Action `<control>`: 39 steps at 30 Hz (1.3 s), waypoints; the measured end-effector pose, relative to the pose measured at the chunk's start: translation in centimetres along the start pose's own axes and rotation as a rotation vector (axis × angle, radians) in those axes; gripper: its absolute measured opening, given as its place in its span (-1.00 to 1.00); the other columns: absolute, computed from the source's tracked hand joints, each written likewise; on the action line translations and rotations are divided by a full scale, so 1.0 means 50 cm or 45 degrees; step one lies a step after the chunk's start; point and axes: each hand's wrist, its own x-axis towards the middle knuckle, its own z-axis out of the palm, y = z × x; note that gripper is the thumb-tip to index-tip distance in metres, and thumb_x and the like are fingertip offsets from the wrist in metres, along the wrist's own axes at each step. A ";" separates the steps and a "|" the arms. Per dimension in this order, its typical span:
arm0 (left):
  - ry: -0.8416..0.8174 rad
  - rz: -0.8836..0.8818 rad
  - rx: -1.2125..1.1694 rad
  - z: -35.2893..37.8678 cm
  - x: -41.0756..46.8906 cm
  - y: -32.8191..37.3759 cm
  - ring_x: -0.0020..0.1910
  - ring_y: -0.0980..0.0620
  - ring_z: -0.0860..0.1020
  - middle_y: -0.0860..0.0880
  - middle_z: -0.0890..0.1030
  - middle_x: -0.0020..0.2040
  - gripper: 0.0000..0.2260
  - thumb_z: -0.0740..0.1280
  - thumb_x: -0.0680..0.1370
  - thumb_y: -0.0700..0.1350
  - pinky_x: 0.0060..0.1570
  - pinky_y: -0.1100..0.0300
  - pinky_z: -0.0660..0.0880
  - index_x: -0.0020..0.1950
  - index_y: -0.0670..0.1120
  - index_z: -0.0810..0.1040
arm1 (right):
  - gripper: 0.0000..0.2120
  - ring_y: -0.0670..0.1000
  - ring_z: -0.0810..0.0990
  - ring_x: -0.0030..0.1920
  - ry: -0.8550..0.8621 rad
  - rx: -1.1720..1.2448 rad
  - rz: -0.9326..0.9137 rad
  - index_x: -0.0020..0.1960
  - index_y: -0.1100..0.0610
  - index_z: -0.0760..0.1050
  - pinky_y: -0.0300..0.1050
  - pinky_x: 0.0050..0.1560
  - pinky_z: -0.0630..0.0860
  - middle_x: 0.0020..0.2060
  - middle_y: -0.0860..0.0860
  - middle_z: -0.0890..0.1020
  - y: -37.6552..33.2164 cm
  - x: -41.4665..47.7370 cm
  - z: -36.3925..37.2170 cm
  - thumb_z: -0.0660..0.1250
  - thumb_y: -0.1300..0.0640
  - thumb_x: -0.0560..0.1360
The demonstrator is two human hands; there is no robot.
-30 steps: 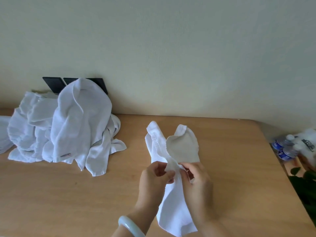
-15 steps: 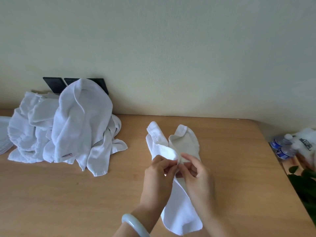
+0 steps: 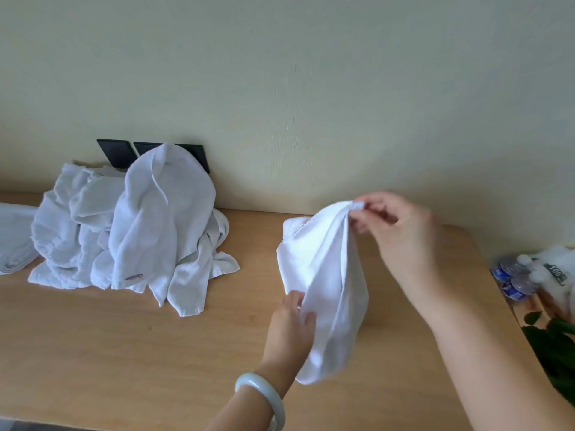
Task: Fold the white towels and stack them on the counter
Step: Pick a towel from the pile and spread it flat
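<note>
A small white towel (image 3: 323, 275) hangs stretched over the wooden counter (image 3: 93, 353), right of centre. My right hand (image 3: 392, 231) pinches its top corner and holds it raised near the wall. My left hand (image 3: 292, 325), a pale bangle on its wrist, grips the towel's left edge lower down. The towel's bottom end droops toward the counter. A heap of crumpled white towels (image 3: 133, 231) lies at the back left against the wall.
Another white towel (image 3: 14, 241) lies flat at the far left edge. Black wall plates (image 3: 116, 152) sit behind the heap. Off the counter's right end are water bottles (image 3: 510, 276), white packages and green plant leaves (image 3: 557, 346).
My hands were together at the towel's middle; now my right hand has lifted a corner up and to the right, while my left hand stays low on the edge, spreading the towel.
</note>
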 end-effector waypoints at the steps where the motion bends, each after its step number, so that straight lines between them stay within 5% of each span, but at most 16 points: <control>1: -0.011 -0.035 0.057 0.000 0.002 -0.010 -0.23 -0.01 0.45 -0.01 0.52 -0.18 -0.94 0.29 0.54 -0.14 -0.27 0.19 0.32 -0.09 -0.06 0.42 | -0.78 -0.14 0.65 -0.36 0.046 0.085 0.001 -0.22 -0.06 0.58 -0.18 -0.16 0.56 -0.38 -0.11 0.67 -0.015 0.024 -0.014 0.46 0.26 0.41; 4: -0.026 -0.216 -0.042 -0.039 0.020 -0.027 -0.43 0.02 0.29 0.00 0.39 -0.46 -0.72 0.32 0.50 -0.06 -0.41 0.19 0.26 -0.36 -0.11 0.38 | -0.83 0.02 0.70 -0.31 0.080 0.219 -0.017 -0.18 0.02 0.61 -0.06 -0.13 0.61 -0.31 0.00 0.70 -0.040 0.095 -0.056 0.44 0.29 0.42; 8: 0.017 -0.415 -0.418 -0.184 0.084 0.024 -0.59 -0.02 0.48 -0.16 0.54 -0.46 -0.77 0.32 0.58 -0.11 -0.56 0.26 0.41 -0.20 -0.23 0.54 | -0.86 0.03 0.68 -0.34 0.068 0.215 0.069 -0.15 0.12 0.62 -0.11 -0.19 0.62 -0.31 0.12 0.67 -0.021 0.165 -0.099 0.42 0.35 0.43; 11: 0.206 -0.259 -0.542 -0.308 0.129 0.107 -0.61 0.01 0.52 -0.24 0.57 -0.39 -0.92 0.29 0.57 -0.31 -0.58 0.24 0.50 -0.10 -0.25 0.56 | -0.91 -0.01 0.66 -0.38 0.116 0.282 0.184 -0.12 0.23 0.59 -0.16 -0.25 0.62 -0.41 0.04 0.66 -0.002 0.198 -0.141 0.40 0.39 0.44; 13: 0.287 -0.195 -0.577 -0.379 0.141 0.178 -0.58 0.05 0.55 -0.18 0.60 -0.33 -0.81 0.23 0.55 -0.40 -0.54 0.27 0.53 -0.05 -0.19 0.59 | -0.89 -0.02 0.63 -0.42 0.162 0.327 0.218 -0.16 0.21 0.57 -0.18 -0.29 0.62 -0.47 0.01 0.64 0.001 0.208 -0.172 0.41 0.39 0.44; 19: 0.334 0.163 -0.508 -0.531 0.113 0.386 -0.49 0.05 0.47 -0.11 0.56 -0.36 -0.74 0.25 0.44 -0.41 -0.45 0.30 0.48 -0.11 -0.15 0.69 | -0.90 0.02 0.60 -0.44 0.138 0.356 0.162 -0.19 0.22 0.59 -0.17 -0.35 0.61 -0.45 0.07 0.64 -0.041 0.235 -0.270 0.40 0.36 0.46; 22: 0.262 0.235 -0.502 -0.580 0.116 0.439 -0.47 0.03 0.39 -0.09 0.52 -0.34 -0.79 0.29 0.45 -0.40 -0.56 0.35 0.37 -0.11 -0.17 0.66 | -0.93 0.00 0.58 -0.46 0.090 0.293 0.099 -0.17 0.26 0.59 -0.18 -0.40 0.60 -0.45 0.09 0.63 -0.064 0.242 -0.300 0.38 0.35 0.48; 28: 0.034 -0.070 -0.187 -0.571 0.205 0.414 -0.61 0.12 0.44 -0.12 0.49 -0.29 -0.75 0.17 0.53 -0.46 -0.65 0.37 0.35 -0.05 -0.22 0.59 | -0.92 -0.07 0.52 -0.56 -0.079 0.012 0.294 -0.19 0.21 0.59 -0.27 -0.58 0.44 -0.50 0.08 0.60 -0.003 0.250 -0.256 0.41 0.27 0.48; 32: 0.034 -0.208 -0.465 -0.544 0.277 0.417 -0.62 0.12 0.53 -0.12 0.57 -0.35 -0.81 0.19 0.61 -0.40 -0.56 0.35 0.51 -0.13 -0.21 0.51 | -0.90 -0.03 0.58 -0.56 -0.078 0.199 0.498 -0.02 0.33 0.54 -0.23 -0.55 0.52 -0.54 0.07 0.61 0.027 0.283 -0.209 0.38 0.30 0.50; 34: 0.056 -0.187 -0.605 -0.549 0.299 0.437 -0.57 0.10 0.57 -0.07 0.59 -0.47 -0.82 0.23 0.60 -0.38 -0.57 0.34 0.50 -0.17 -0.22 0.51 | -0.94 -0.05 0.59 -0.56 -0.023 0.319 0.496 -0.04 0.32 0.51 -0.22 -0.53 0.54 -0.55 0.05 0.61 0.017 0.303 -0.201 0.35 0.33 0.51; 39: 0.089 0.041 -0.840 -0.577 0.270 0.465 -0.16 0.03 0.57 -0.09 0.58 -0.17 -0.87 0.32 0.52 -0.43 -0.34 0.31 0.60 -0.15 -0.24 0.55 | -0.91 0.01 0.66 -0.43 0.062 0.520 0.347 -0.16 0.22 0.52 -0.20 -0.38 0.59 -0.44 0.08 0.66 -0.018 0.287 -0.236 0.35 0.34 0.51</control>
